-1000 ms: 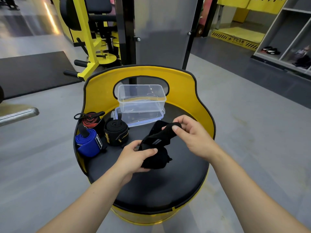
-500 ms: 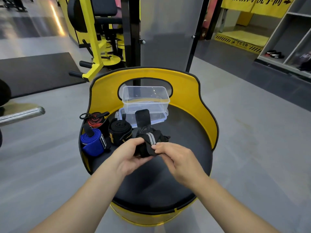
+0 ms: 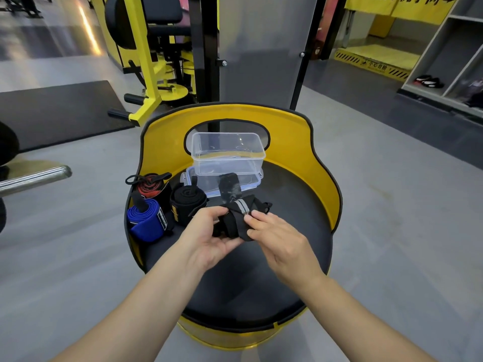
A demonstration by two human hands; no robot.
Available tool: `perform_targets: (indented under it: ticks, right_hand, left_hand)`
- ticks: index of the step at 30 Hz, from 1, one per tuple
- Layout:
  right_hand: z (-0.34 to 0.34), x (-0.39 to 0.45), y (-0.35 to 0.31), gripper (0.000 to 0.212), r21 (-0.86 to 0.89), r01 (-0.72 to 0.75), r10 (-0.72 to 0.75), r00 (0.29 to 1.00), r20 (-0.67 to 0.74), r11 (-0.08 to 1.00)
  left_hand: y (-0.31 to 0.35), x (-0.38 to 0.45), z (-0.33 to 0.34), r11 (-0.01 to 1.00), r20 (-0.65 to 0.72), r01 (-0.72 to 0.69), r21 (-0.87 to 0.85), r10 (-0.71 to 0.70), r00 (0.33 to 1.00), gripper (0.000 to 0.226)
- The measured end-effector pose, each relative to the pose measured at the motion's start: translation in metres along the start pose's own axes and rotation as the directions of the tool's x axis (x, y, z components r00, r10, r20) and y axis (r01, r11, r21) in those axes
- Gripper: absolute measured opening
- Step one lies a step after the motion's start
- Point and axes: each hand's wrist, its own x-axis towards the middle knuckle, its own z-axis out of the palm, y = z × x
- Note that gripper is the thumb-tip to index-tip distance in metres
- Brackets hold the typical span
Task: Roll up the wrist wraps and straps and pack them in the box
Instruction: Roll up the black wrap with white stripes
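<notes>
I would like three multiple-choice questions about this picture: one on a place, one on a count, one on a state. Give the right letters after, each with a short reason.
1. Where does the clear box stand?
A. on the floor
B. at the back of the seat, on its lid
C. on the shelf

2. How many rolled wraps lie on the seat's left side?
A. one
B. three
C. five

3. What state is the box in?
A. open, empty
B. closed
C. full

Answers:
1 B, it sits before the yellow backrest.
2 B, blue roll, red-black roll, black roll.
3 A, nothing shows through its walls.
</notes>
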Motion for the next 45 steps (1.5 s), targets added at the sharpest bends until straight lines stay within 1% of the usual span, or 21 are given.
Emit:
perform_targets:
  ticks: [4,6,8,9,11,13,14,15,18,19,21,22,23,25,26,29,33,36,41,43,45]
  right_hand:
    - [0.004,-0.004,0.007,0.022,-0.103,0.095,-0.099,0.995,-0.033,0.990]
    - [0.003,-0.004,0.008,0.023,-0.124,0.104,-0.105,0.994,-0.002,0.987]
    - [0.001,-0.004,0.004,0.023,-0.108,0.083,-0.078,0.996,0.052,0.991]
    - [0.001,-0.002,-0.001,0.024,-0.065,0.039,-0.035,0.997,0.066,0.997]
    - [0.002,0.004,-0.011,0.023,0.087,-0.155,0.154,0.988,0.016,0.984]
    - [0.000,0.016,-0.017,0.016,0.240,-0.372,0.400,0.913,-0.079,0.896]
    - [-0.001,0.021,-0.016,0.008,0.273,-0.436,0.476,0.874,-0.098,0.858]
    - [-0.002,0.025,-0.014,0.004,0.272,-0.476,0.514,0.853,-0.088,0.836]
    - [-0.007,0.028,-0.005,0.020,0.200,-0.488,0.502,0.865,-0.021,0.850]
    - [-0.010,0.028,-0.001,0.025,0.210,-0.495,0.504,0.864,0.014,0.843]
    - [-0.016,0.028,0.006,0.041,0.283,-0.512,0.500,0.858,0.120,0.811]
    - [-0.018,0.027,0.009,0.049,0.303,-0.502,0.469,0.865,0.178,0.810]
    - [-0.019,0.025,0.011,0.054,0.287,-0.469,0.421,0.881,0.215,0.835]
    - [-0.016,0.019,0.014,0.057,0.200,-0.387,0.335,0.908,0.250,0.900]
    - [-0.015,0.017,0.015,0.059,0.173,-0.365,0.315,0.912,0.262,0.915]
    - [-0.015,0.017,0.019,0.062,0.160,-0.375,0.322,0.904,0.282,0.913]
    - [-0.022,0.017,0.022,0.063,0.143,-0.338,0.281,0.907,0.315,0.930]
    - [-0.021,0.017,0.019,0.061,0.084,-0.327,0.293,0.915,0.276,0.941]
    - [-0.017,0.012,0.015,0.059,-0.009,-0.278,0.271,0.931,0.245,0.961]
    - [-0.017,0.011,0.011,0.059,-0.004,-0.299,0.290,0.923,0.251,0.954]
    - [-0.020,0.014,0.009,0.062,0.017,-0.366,0.342,0.885,0.315,0.931]
  left_hand:
    - [-0.004,0.000,0.000,1.000,0.001,0.011,0.025,-0.011,1.000,0.028]
    - [-0.003,-0.001,0.001,1.000,-0.002,0.007,0.027,-0.007,1.000,0.027]
    - [-0.001,-0.001,0.000,1.000,-0.001,-0.003,0.018,0.003,1.000,0.032]
    - [0.000,-0.001,0.000,1.000,-0.002,-0.012,0.017,0.012,1.000,0.035]
    - [0.000,-0.001,0.000,0.999,-0.011,-0.029,0.018,0.029,1.000,0.036]
    - [-0.004,-0.002,0.002,0.999,-0.012,-0.042,0.013,0.042,0.999,0.030]
    - [-0.006,-0.003,0.004,0.999,-0.004,-0.042,0.014,0.042,0.999,0.026]
    - [-0.008,-0.005,0.006,0.999,0.009,-0.038,0.017,0.038,0.999,0.022]
    - [-0.009,-0.008,0.006,0.999,0.043,-0.020,0.039,0.019,0.999,0.024]
    - [-0.009,-0.008,0.005,0.999,0.051,-0.007,0.048,0.005,0.999,0.027]
    - [-0.007,-0.008,0.003,0.997,0.070,0.031,0.068,-0.036,0.997,0.033]
    - [-0.006,-0.008,0.003,0.996,0.081,0.049,0.080,-0.056,0.995,0.035]
    - [-0.006,-0.009,0.003,0.994,0.092,0.063,0.088,-0.071,0.993,0.036]
    - [-0.005,-0.008,0.003,0.992,0.094,0.076,0.103,-0.086,0.992,0.037]
    - [-0.006,-0.008,0.003,0.990,0.086,0.075,0.116,-0.086,0.993,0.037]
    - [-0.007,-0.008,0.003,0.983,0.073,0.072,0.168,-0.085,0.994,0.038]
    - [-0.007,-0.008,0.000,0.957,0.074,0.087,0.276,-0.112,0.991,0.038]
    - [-0.006,-0.006,-0.002,0.929,0.074,0.078,0.361,-0.111,0.991,0.034]
    - [-0.006,-0.006,-0.003,0.918,0.090,0.064,0.391,-0.107,0.990,0.030]
    - [-0.006,-0.005,-0.003,0.917,0.109,0.026,0.398,-0.075,0.991,0.026]
    - [-0.006,-0.004,-0.004,0.909,0.129,-0.048,0.415,-0.006,0.992,0.025]
